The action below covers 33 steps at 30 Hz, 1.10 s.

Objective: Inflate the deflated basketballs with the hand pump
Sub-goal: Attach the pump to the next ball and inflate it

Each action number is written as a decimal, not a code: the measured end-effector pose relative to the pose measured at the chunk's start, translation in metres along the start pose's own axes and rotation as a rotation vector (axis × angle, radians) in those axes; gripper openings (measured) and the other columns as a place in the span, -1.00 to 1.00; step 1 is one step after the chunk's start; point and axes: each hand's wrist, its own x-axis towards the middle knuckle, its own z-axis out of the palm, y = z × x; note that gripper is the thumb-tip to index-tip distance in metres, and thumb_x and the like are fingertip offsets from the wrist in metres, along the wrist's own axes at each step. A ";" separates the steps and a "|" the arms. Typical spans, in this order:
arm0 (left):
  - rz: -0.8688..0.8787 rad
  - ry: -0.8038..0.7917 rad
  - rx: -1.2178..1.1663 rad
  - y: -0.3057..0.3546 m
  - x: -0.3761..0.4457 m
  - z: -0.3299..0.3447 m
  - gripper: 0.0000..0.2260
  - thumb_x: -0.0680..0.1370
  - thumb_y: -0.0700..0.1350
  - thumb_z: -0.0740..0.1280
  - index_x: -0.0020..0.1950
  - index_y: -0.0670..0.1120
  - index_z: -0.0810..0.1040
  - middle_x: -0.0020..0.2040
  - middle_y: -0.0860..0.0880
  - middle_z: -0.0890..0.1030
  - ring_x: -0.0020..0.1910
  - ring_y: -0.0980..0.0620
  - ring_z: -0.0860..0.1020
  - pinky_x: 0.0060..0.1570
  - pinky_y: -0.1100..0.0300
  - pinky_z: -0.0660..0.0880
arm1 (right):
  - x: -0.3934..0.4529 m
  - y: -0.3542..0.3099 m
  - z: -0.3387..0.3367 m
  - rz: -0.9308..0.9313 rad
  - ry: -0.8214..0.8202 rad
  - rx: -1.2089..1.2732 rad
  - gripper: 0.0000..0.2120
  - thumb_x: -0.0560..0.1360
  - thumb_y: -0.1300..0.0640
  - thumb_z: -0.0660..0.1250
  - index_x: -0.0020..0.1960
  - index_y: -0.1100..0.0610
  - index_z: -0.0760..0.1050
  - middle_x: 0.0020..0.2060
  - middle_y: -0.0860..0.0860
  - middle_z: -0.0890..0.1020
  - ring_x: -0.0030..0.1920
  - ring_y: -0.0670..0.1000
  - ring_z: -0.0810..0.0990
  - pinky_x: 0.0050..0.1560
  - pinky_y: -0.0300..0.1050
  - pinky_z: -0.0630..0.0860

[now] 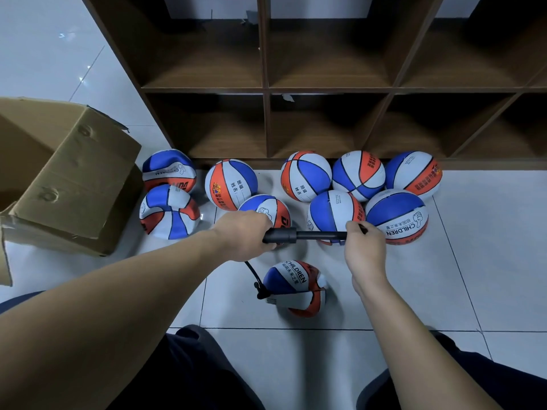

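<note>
Bare tile [414,291] right of basketball [296,288]

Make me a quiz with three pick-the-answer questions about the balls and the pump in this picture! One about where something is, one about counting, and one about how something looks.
1. Where is the cardboard box?
A. On the shelf
B. On the floor, left of the balls
C. Between the person's knees

2. How many balls are in view?
A. Five
B. Nine
C. Fourteen

3. How does the ball joined to the pump hose look?
A. Saggy and dented
B. Round and full
C. Cut in half

Answers:
1. B: the box stands open on the tiles beside the two leftmost balls.
2. B: eight lie near the wooden shelf, and one sits closer to the person.
3. A: its top is caved in, while the left hand holds the pump barrel and the right hand holds the handle end.
</note>
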 end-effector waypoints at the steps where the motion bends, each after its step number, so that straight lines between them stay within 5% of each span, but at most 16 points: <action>1: -0.001 0.003 0.001 0.000 0.000 0.000 -0.61 0.63 0.33 0.27 -0.20 0.08 0.37 -0.25 0.04 0.52 -0.25 -0.01 0.51 -0.33 0.10 0.34 | -0.001 0.000 0.003 -0.008 -0.010 -0.016 -0.76 0.59 0.13 0.25 -0.22 0.19 0.38 -0.40 -0.03 0.41 -0.34 0.03 0.34 -0.25 -0.05 0.34; 9: 0.044 0.011 0.001 0.007 -0.001 -0.002 -0.72 0.65 0.25 0.29 -0.10 0.08 0.47 -0.24 0.06 0.52 -0.24 0.01 0.52 -0.30 0.11 0.41 | -0.017 -0.002 0.020 -0.047 -0.072 -0.121 -0.65 0.64 0.10 0.23 -0.28 0.10 0.24 -0.42 -0.04 0.33 -0.33 0.05 0.29 -0.25 0.00 0.28; 33: 0.098 0.046 -0.041 0.018 0.001 -0.001 -0.76 0.64 0.21 0.31 -0.08 0.07 0.50 -0.25 0.07 0.53 -0.31 0.10 0.46 -0.32 0.11 0.38 | -0.033 -0.003 0.039 -0.076 -0.208 -0.128 -0.65 0.70 0.02 0.24 -0.24 0.09 0.37 -0.41 -0.08 0.39 -0.33 0.00 0.37 -0.25 -0.05 0.32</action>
